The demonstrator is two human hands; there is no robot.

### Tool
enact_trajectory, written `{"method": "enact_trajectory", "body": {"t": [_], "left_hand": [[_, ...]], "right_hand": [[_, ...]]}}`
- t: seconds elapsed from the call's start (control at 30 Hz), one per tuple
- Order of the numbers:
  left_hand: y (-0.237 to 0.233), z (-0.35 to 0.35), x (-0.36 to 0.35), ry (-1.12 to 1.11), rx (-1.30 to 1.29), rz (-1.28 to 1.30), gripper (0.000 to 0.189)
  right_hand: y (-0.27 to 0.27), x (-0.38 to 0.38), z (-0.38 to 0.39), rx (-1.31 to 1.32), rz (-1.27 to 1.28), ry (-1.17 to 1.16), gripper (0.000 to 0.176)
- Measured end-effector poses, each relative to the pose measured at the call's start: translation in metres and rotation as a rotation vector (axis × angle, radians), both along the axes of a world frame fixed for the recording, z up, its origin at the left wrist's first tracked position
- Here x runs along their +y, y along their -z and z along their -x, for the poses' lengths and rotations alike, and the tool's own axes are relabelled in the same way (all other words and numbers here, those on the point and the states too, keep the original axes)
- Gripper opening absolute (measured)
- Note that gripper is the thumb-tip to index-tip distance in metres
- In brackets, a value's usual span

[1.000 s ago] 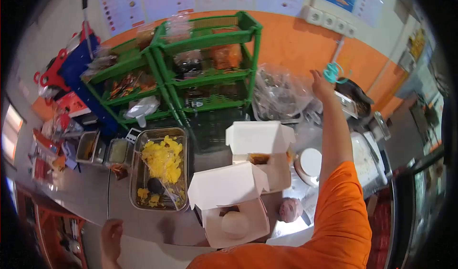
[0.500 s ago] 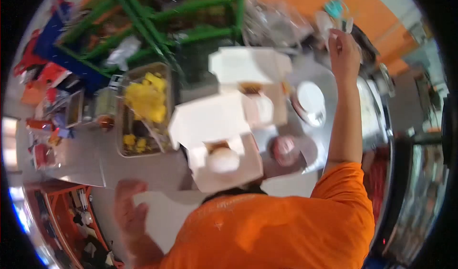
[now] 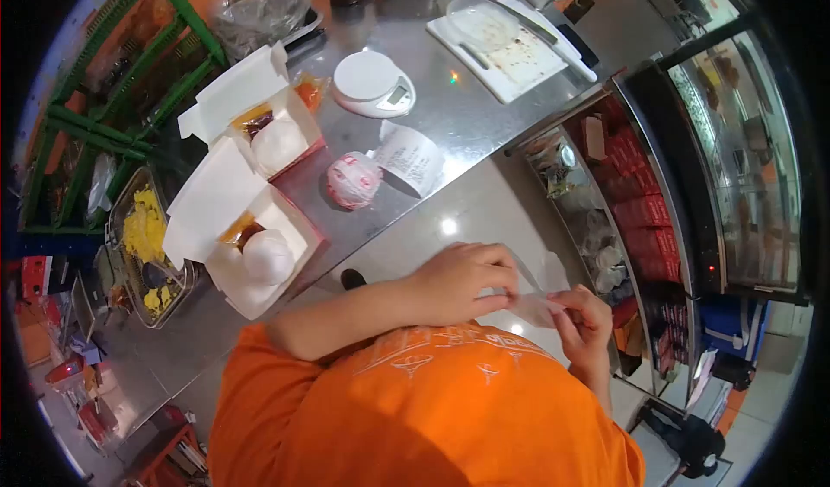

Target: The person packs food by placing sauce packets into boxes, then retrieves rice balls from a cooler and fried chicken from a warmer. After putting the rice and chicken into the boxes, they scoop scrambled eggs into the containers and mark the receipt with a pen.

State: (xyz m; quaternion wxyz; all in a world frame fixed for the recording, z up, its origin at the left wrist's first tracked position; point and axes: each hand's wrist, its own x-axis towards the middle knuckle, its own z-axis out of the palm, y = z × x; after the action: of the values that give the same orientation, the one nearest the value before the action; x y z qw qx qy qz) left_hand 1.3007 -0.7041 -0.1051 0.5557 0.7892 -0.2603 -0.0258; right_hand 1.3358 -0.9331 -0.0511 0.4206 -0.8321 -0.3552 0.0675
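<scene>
In front of my orange shirt, my left hand [image 3: 467, 281] and my right hand [image 3: 584, 321] pinch a thin translucent plastic bag [image 3: 546, 273] between them. The bag hangs over the floor beside the counter. On the counter, two open white takeaway boxes [image 3: 206, 224] each hold a round white wrapped item [image 3: 269, 257] and a small sauce packet [image 3: 239, 229]. Beside them sit a red-and-white wrapped ball [image 3: 354, 181] and a curled printed receipt [image 3: 410, 159].
A white kitchen scale [image 3: 373, 83] stands farther back. Beyond it, a white cutting board [image 3: 508, 50] carries knives and a clear lid. A tray [image 3: 147, 254] of yellow food and a green rack [image 3: 60, 124] are at left; shelves [image 3: 640, 202] at right.
My view has swung right. My right hand has come down from the back of the counter, and both hands now meet on a plastic bag. My left hand was empty before.
</scene>
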Motion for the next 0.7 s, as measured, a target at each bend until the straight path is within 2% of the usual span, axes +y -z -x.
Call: {"method": "enact_trajectory", "body": {"t": [0.07, 0.1, 0.17, 0.2, 0.3, 0.33, 0.4, 0.43, 0.5, 0.57, 0.7], "left_hand": [[0.008, -0.014, -0.051, -0.052, -0.167, 0.028, 0.020], [0.012, -0.023, -0.076, -0.008, -0.084, 0.084, 0.019], [0.025, -0.040, -0.123, 0.087, 0.082, 0.198, 0.016], [0.035, -0.047, -0.147, 0.083, 0.219, 0.345, 0.017], [0.073, -0.064, -0.207, 0.022, 0.585, 0.748, 0.018], [0.081, -0.068, -0.220, -0.030, 0.678, 0.849, 0.020], [0.088, -0.070, -0.236, -0.151, 0.856, 1.021, 0.028], [0.089, -0.071, -0.239, -0.171, 0.783, 0.982, 0.030], [0.090, -0.070, -0.244, -0.206, 0.647, 0.893, 0.036], [0.078, -0.068, -0.253, -0.277, 0.556, 0.754, 0.031], [0.076, -0.068, -0.263, -0.379, 0.433, 0.447, 0.023]], "right_hand": [[0.012, -0.047, -0.001, 0.095, -0.094, 0.182, 0.017], [0.018, -0.071, -0.006, 0.145, -0.133, 0.259, 0.016], [0.034, -0.123, -0.024, 0.186, -0.079, 0.269, 0.018], [0.041, -0.142, -0.031, 0.205, -0.051, 0.283, 0.020], [0.047, -0.161, -0.059, -0.108, 0.247, 0.404, 0.033], [0.054, -0.168, -0.064, -0.346, 0.327, 0.426, 0.044], [0.054, -0.175, -0.058, -0.568, 0.302, 0.415, 0.044], [0.055, -0.179, -0.053, -0.679, 0.284, 0.406, 0.044], [0.066, -0.187, -0.048, -0.378, 0.210, 0.194, 0.028], [0.084, -0.180, -0.039, 0.394, -0.050, 0.356, 0.019], [0.104, -0.171, -0.041, 0.681, -0.300, 0.380, 0.013]]}}
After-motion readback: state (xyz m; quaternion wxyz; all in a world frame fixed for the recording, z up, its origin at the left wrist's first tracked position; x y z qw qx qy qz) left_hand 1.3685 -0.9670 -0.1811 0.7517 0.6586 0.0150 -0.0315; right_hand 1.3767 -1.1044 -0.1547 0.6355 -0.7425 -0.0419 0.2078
